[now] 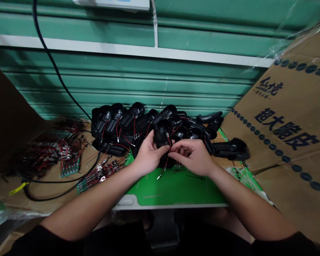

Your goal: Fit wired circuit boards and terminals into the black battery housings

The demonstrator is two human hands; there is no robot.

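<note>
My left hand (148,156) grips a black plastic housing (162,132) from its lower left side, over a green work mat (176,188). Red and black wires (168,151) run down from that housing, ending in a small metal-tipped lead (160,176). My right hand (190,155) pinches at these wires with its fingertips, close to my left hand. Behind both hands lies a heap of similar black housings (125,121) with red wires. My fingers hide the lower part of the held housing.
Strips of small green circuit boards with red wires (98,174) lie on brown cardboard to the left. A black cable (61,80) runs across that side. Printed cardboard (282,121) stands at the right, and a green corrugated shutter (122,78) rises behind.
</note>
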